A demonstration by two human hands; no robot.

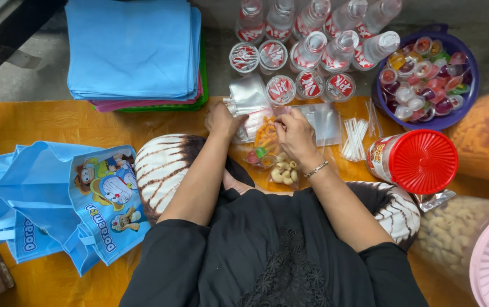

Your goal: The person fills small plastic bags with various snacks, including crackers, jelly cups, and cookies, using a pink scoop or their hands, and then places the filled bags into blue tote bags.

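My left hand (222,120) grips the edge of a clear plastic bag (250,98) held just above the orange mat. My right hand (294,134), with a bracelet on the wrist, pinches the same bag's other side, close to orange snack sticks (266,132). Right below the hands lies a filled clear packet (277,167) with pale nut-shaped snacks and small jelly cups. More flat clear bags (325,120) lie to the right of the hands.
Blue cartoon tote bags (57,199) lie at left; folded blue bags (133,48) are stacked behind. Small water bottles and sealed cups (312,51) stand at the back. A purple bowl of jelly cups (468,102), white straws (353,138), a red-lidded jar (420,162) and snack jars (466,227) fill the right.
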